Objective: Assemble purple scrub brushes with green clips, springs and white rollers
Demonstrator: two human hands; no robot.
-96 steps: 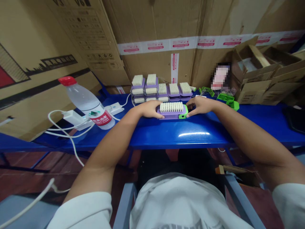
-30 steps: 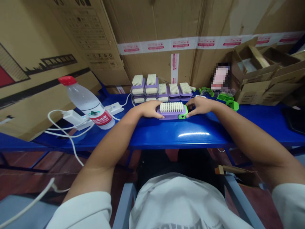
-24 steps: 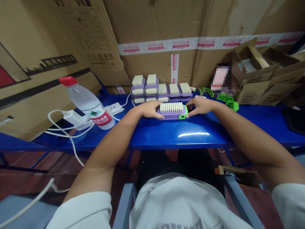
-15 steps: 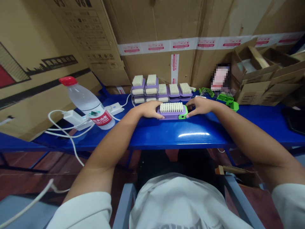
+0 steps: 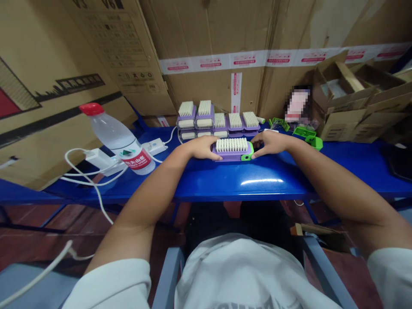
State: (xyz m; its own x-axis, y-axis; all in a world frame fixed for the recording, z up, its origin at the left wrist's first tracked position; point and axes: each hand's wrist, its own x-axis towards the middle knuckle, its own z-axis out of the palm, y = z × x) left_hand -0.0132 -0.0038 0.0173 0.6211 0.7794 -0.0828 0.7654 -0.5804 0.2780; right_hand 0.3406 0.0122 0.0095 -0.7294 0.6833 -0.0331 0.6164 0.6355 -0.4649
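A purple brush head (image 5: pixel 231 151) with white bristles facing up lies level on the blue bench, between my two hands. Its right end carries a bright green end piece (image 5: pixel 247 157). My left hand (image 5: pixel 205 147) grips the purple left end, thumb along the front side and fingers behind. Around the green end closes my right hand (image 5: pixel 268 142), its thumb at the front corner; the other fingers are partly hidden behind. Just beyond, several similar purple brush heads (image 5: pixel 235 121) are set in a row, some stacked on others at the left.
A red-capped water bottle (image 5: pixel 127 148) leans at the left beside white adapters (image 5: pixel 99 161) and cables. Green plastic parts (image 5: pixel 313 143) lie to the right, before open cardboard boxes (image 5: pixel 350 107). Large cardboard panels (image 5: pixel 212 34) stand behind the blue bench (image 5: pixel 225 184).
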